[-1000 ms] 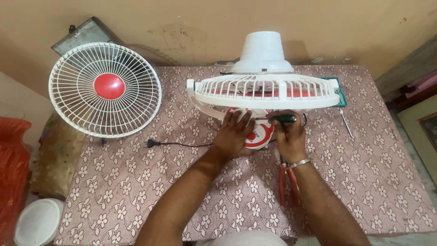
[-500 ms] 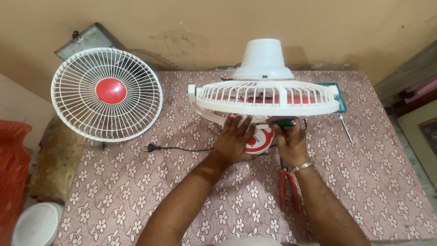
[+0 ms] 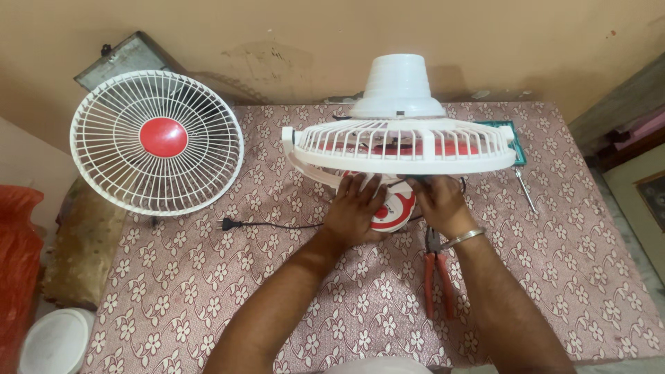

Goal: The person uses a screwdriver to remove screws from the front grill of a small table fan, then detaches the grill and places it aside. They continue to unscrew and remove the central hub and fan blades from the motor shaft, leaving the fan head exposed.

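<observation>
A white table fan lies across a flower-patterned table, its rear guard (image 3: pixel 402 147) facing me and its white motor housing (image 3: pixel 397 86) behind. My left hand (image 3: pixel 355 209) rests flat on the fan's red-and-white round base (image 3: pixel 396 210). My right hand (image 3: pixel 440 204) is closed just under the guard's rim around a dark green screwdriver handle (image 3: pixel 429 181), of which only a sliver shows. The tool's tip is hidden by the hands and the guard.
The fan's front guard (image 3: pixel 158 142), with a red centre, leans on the wall at left. A black plug (image 3: pixel 226 223) and cord run to the fan. Red-handled pliers (image 3: pixel 438 269) lie by my right wrist. A metal tool (image 3: pixel 526 191) and green tray (image 3: pixel 517 140) sit at right.
My right hand has pushed up under the guard's rim, so the green handle is now mostly hidden. The left hand stays on the base. The view shifted slightly.
</observation>
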